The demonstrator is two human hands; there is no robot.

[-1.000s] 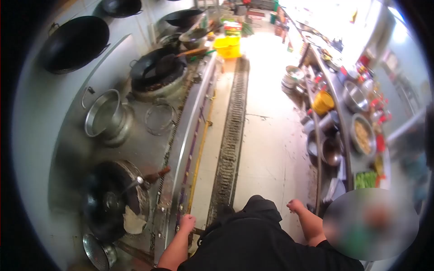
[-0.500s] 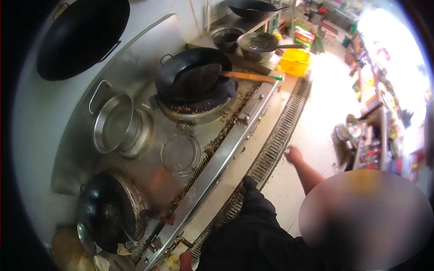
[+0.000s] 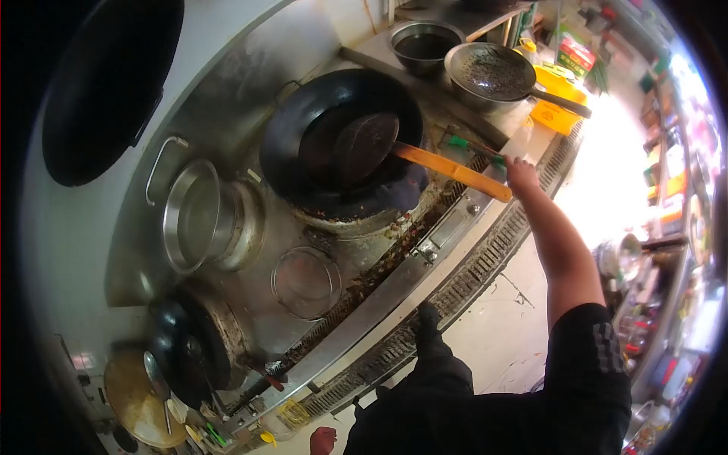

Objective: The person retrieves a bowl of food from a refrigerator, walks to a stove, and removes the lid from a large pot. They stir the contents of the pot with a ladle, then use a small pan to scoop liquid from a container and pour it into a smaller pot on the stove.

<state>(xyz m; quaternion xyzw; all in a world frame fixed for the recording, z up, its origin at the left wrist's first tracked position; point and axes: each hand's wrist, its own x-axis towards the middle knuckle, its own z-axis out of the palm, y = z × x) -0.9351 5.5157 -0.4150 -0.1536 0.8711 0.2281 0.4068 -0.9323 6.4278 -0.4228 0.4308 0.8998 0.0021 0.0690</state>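
Note:
My right hand (image 3: 522, 176) reaches forward to the stove edge, its fingers closed around the near end of a thin tool with green parts (image 3: 497, 161), whose kind I cannot make out. Just beside it is the wooden handle (image 3: 455, 173) of a dark, round-headed skimmer, resting in a large black wok (image 3: 341, 91). Low in the view, my left hand (image 3: 322, 440) hangs by my body with curled fingers and no object visible in it.
A steel pan (image 3: 189, 216) leans on a burner, and a wire ring (image 3: 307, 282) lies on the stovetop. Another wok (image 3: 182, 341) tilts at lower left. A steel bowl (image 3: 426, 45), a perforated ladle (image 3: 493, 72) and a yellow bin (image 3: 560, 102) stand ahead. A floor grate (image 3: 478, 262) runs alongside.
My right hand has moved forward to the stove edge and closed on the green-marked tool. The view has shifted, bringing the large wok nearer. My left hand stays low.

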